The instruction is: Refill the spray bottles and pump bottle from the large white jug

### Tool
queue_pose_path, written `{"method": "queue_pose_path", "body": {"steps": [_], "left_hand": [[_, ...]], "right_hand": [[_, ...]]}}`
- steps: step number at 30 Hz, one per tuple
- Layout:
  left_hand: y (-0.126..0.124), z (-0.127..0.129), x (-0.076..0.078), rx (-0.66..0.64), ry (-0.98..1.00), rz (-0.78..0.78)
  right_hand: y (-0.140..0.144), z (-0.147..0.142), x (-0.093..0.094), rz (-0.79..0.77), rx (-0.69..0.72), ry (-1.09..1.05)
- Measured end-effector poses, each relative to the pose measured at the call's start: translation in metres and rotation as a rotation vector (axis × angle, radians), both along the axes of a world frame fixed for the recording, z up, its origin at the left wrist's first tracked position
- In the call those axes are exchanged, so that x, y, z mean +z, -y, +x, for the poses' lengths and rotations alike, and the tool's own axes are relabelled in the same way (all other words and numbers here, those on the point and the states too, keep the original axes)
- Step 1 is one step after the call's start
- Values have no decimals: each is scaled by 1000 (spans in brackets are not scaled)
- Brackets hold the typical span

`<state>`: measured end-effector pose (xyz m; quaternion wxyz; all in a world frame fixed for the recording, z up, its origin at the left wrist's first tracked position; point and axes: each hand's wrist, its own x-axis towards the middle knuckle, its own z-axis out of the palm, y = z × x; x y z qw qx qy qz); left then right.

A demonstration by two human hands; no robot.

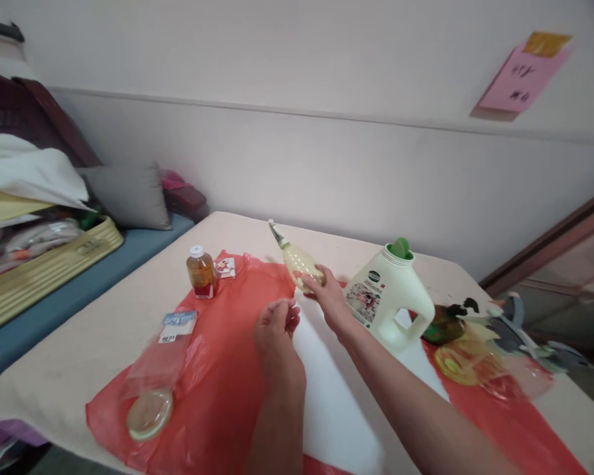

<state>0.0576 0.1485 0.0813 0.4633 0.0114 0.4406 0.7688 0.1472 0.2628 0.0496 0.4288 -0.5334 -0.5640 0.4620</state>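
Observation:
My right hand [328,292] is wrapped around a pale yellow, see-through squeeze bottle [299,259]. The bottle tilts with its narrow nozzle [276,232] up and to the left. Just below it, my left hand [278,321] is closed, its fingertips pressed together near the bottle's lower end. What those fingertips hold, if anything, is too small to make out. To the right of my right hand stands a large pale green jug [383,297] with a handle, a printed label and a green piece in its mouth. A white sheet [331,389] lies under my hands.
Red plastic [218,369] covers part of the table [148,297]. An amber bottle [200,274] with a white cap stands at left. A clear packet [165,349] and a round lid [150,414] lie nearer me. A yellow plastic item [460,361] lies at right, beside a dark bottle [441,324].

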Motion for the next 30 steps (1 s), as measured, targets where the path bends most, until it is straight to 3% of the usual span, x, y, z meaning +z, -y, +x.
{"method": "queue_pose_path", "body": {"steps": [3,6,9,12,14,19,21,24,27,30], "left_hand": [[4,-1,5,-71,-54,-19],[11,8,11,-328,-129,107],[17,23,14,-544,-79,193],[20,36,12,-598,-54,205],[20,41,10,-586,-105,178],[12,46,4,-454,-247,88],[10,47,3,-408,-266,119],[10,45,5,-367,-264,160],[12,42,6,-438,-232,185],[13,42,4,-480,-294,197]], "right_hand": [[67,39,8,-80,84,-201],[123,75,6,-380,153,-667],[159,96,-5,-676,210,-828],[178,99,-20,-826,225,-904],[185,96,-28,-758,213,-924],[187,96,-33,-196,86,-616],[186,101,-29,-98,38,-528],[183,112,-21,-246,120,-697],[182,120,-17,-496,247,-866],[184,122,-15,-522,312,-840]]}}
